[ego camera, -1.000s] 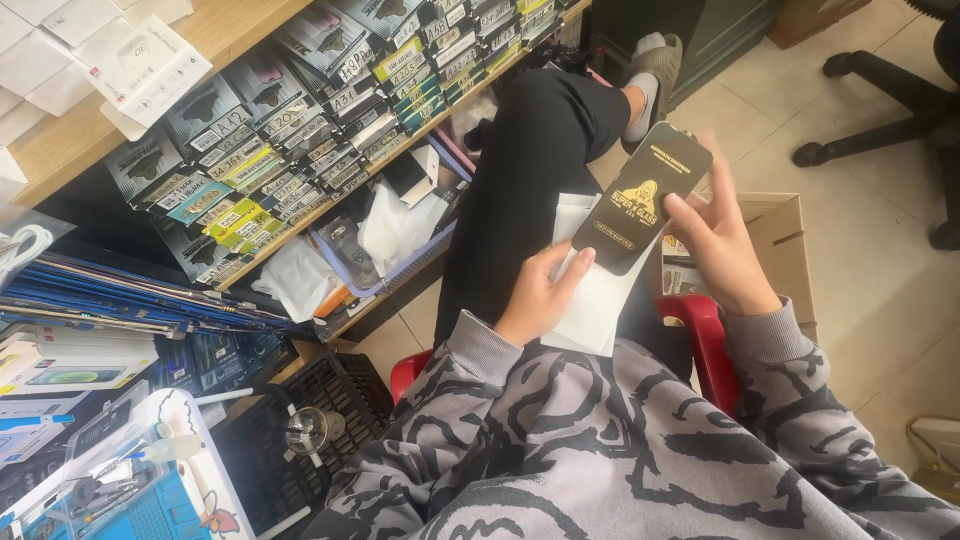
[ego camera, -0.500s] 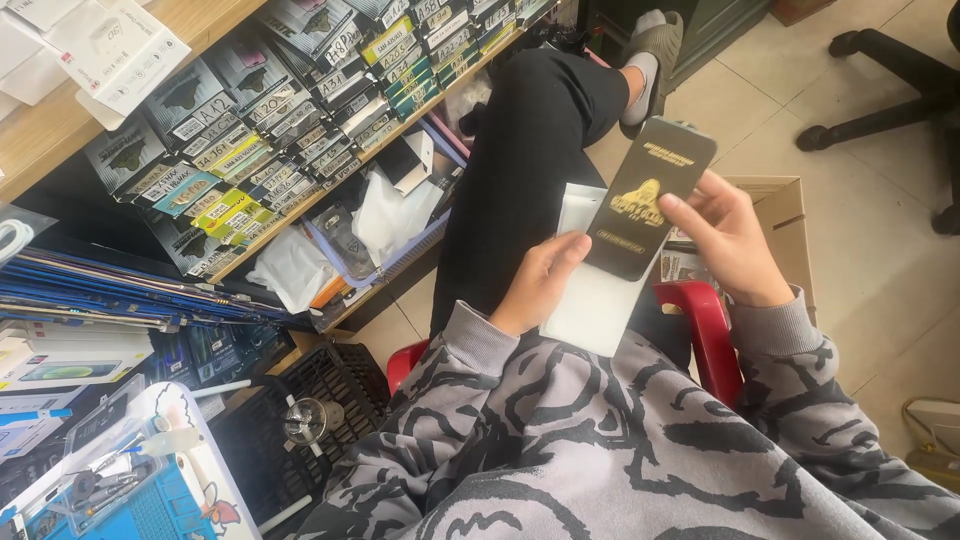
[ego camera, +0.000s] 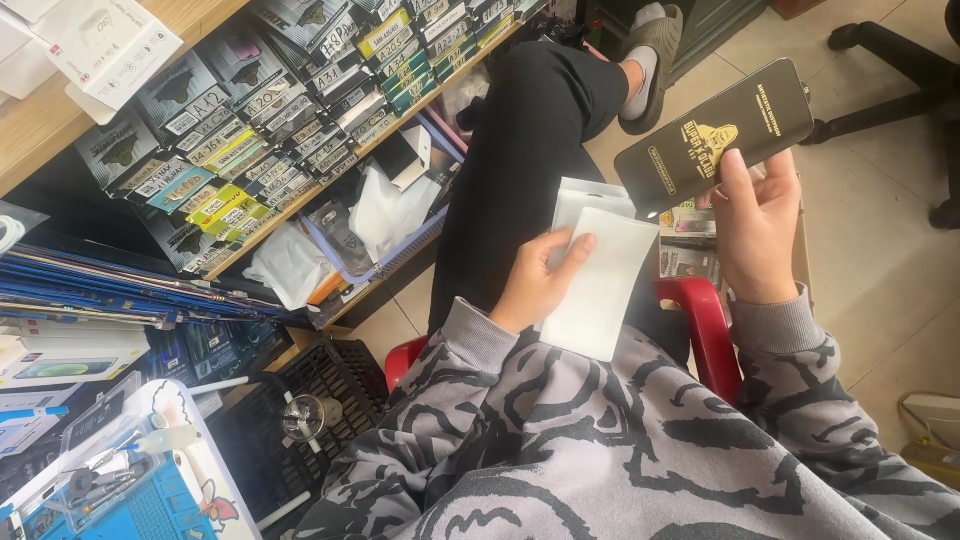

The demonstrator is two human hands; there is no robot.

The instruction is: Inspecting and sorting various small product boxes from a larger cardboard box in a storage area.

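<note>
Black and glossy, the flat rectangular cardboard sleeve with a gold emblem (ego camera: 712, 138) is held up at about one o'clock from the lap, tilted so its printed face meets the head camera, which looks like a hold for reading it. The right hand (ego camera: 755, 225) carries it from below, fingers clamped on its lower edge with the thumb laid across the front. At about nine o'clock from that hand, the left hand (ego camera: 537, 285) pins a white, frosted flat pouch (ego camera: 598, 285) against the thigh of the black trouser leg (ego camera: 520, 150), thumb on top and fingers closed under its edge; a second white piece peeks out just behind it. The lap serves as the rest here, since the person sits on a red plastic chair (ego camera: 712, 330). At ten o'clock, wooden shelves (ego camera: 60, 125) hold rows of similar flat packets standing on edge (ego camera: 250, 130).
</note>
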